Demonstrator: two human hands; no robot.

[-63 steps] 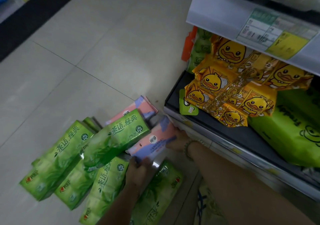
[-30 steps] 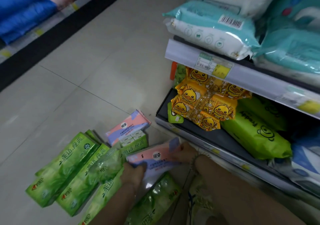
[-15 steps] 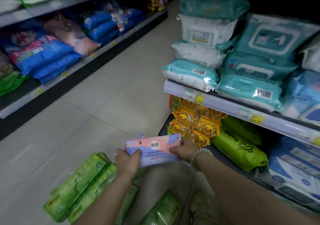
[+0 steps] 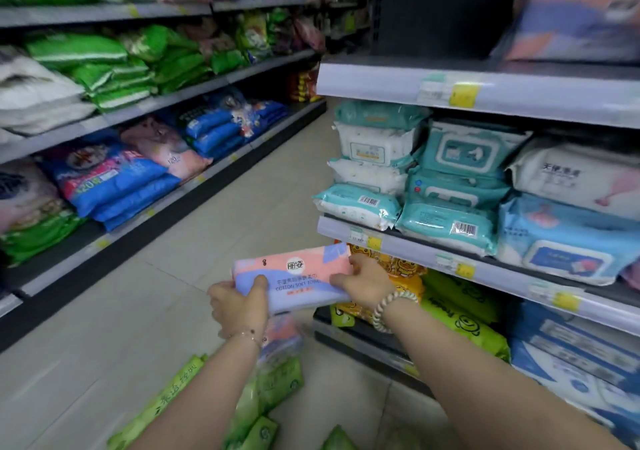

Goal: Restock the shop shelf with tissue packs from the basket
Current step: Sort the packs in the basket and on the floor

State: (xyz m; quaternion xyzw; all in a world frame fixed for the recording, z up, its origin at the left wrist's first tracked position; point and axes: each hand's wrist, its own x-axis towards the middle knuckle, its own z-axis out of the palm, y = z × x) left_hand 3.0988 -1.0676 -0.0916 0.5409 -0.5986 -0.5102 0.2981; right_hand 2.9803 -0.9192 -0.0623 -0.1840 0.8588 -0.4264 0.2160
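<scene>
Pink tissue pack [image 4: 294, 278] held level just left of shelf rail [image 4: 408, 250]; left hand [image 4: 239, 306] grips left end, right hand [image 4: 367, 283] grips right end, likely steadying soft pack for shelving. Below, green packs [image 4: 277, 384] on floor [image 4: 242, 224].

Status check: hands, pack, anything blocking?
Left hand, right hand grip pink-and-lilac plastic tissue pack at its ends. Pack off floor, beside grey shelf rail. Nothing between.
</scene>
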